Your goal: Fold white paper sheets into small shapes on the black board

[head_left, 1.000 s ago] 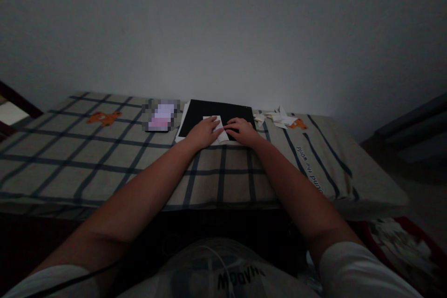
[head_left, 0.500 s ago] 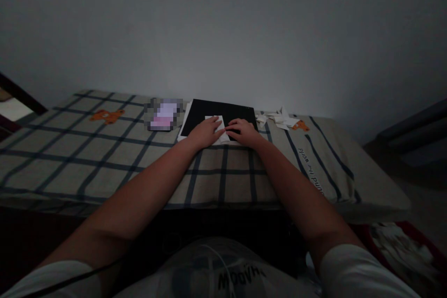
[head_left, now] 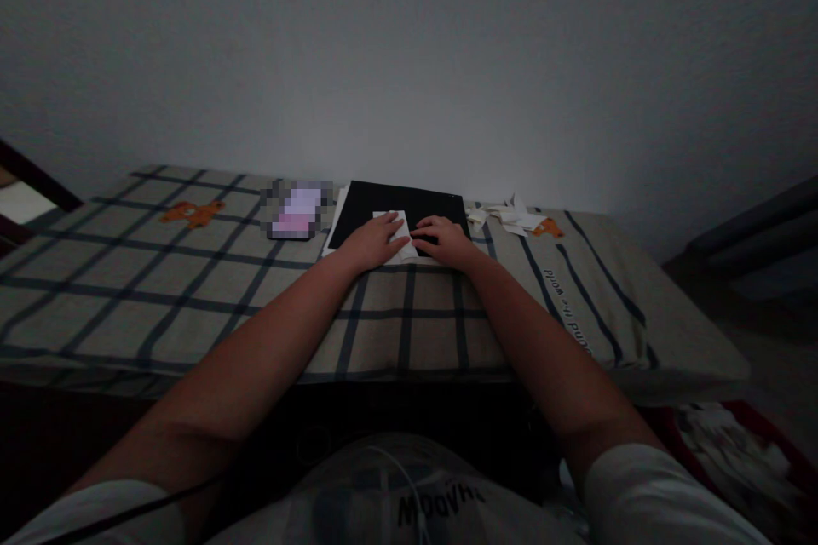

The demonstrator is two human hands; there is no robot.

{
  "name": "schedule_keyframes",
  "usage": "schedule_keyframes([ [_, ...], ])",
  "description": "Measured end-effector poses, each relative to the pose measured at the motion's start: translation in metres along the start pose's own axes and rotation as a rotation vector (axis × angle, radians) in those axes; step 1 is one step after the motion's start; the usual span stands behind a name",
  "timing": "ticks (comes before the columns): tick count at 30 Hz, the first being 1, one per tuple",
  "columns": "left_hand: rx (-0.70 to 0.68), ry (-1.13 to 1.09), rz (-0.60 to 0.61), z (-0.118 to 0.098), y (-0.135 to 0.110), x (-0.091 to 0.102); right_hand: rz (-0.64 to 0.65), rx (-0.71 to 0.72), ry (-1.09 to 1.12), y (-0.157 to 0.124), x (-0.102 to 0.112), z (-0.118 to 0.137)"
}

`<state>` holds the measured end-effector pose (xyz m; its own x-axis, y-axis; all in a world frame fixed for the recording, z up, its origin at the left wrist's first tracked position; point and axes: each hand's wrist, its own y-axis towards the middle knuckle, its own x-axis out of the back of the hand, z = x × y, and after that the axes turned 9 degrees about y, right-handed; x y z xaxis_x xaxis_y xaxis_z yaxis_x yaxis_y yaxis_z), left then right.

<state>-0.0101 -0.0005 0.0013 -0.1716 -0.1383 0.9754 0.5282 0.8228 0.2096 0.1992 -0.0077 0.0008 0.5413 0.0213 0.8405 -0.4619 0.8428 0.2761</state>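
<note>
A small white piece of paper [head_left: 400, 223] with a straight upper edge lies on a flat black folder-like sheet [head_left: 409, 194], close to the table's front side. Resting on the paper's left part is my left hand [head_left: 372, 243], fingers stretched out and thumb apart. My right hand [head_left: 447, 242] lies palm down on the black sheet, its slightly bent, spread fingertips at the paper's right edge. Some of the paper is hidden under the left fingers. White sheets [head_left: 343, 206] stick out beneath the black one on the left.
A phone [head_left: 297, 213] with a lit, blurred screen lies to the left. Folded white paper pieces [head_left: 516, 216] are on the right. A checked cloth [head_left: 217, 272] with bear prints covers the table, which stands against a grey wall [head_left: 409, 60]. Below right is a red container [head_left: 754, 417].
The left thumb and the right fingertips have parted slightly at the paper's edge. Otherwise the hands and paper keep nearly the same place; the view has shifted a little.
</note>
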Motion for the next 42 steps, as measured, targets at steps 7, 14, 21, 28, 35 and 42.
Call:
schedule_keyframes([
  [7, -0.030, 0.030, 0.016, 0.005, 0.001, -0.005, 0.014, -0.006, -0.005, 0.000, 0.000, 0.002],
  [14, -0.016, 0.026, 0.049, 0.009, 0.001, -0.003, 0.016, -0.015, -0.001, 0.000, 0.001, 0.002],
  [21, 0.036, 0.000, 0.032, 0.008, 0.001, -0.001, -0.020, 0.045, 0.023, 0.000, 0.003, 0.004],
  [28, 0.046, 0.024, 0.000, 0.011, 0.001, -0.002, 0.041, 0.099, 0.068, -0.001, 0.003, 0.008],
  [35, -0.007, 0.038, 0.047, 0.015, 0.001, -0.003, 0.084, 0.078, 0.057, -0.003, 0.003, 0.009],
  [42, -0.020, 0.065, 0.079, 0.017, 0.003, -0.007, 0.079, 0.092, 0.055, -0.003, 0.002, 0.009],
])
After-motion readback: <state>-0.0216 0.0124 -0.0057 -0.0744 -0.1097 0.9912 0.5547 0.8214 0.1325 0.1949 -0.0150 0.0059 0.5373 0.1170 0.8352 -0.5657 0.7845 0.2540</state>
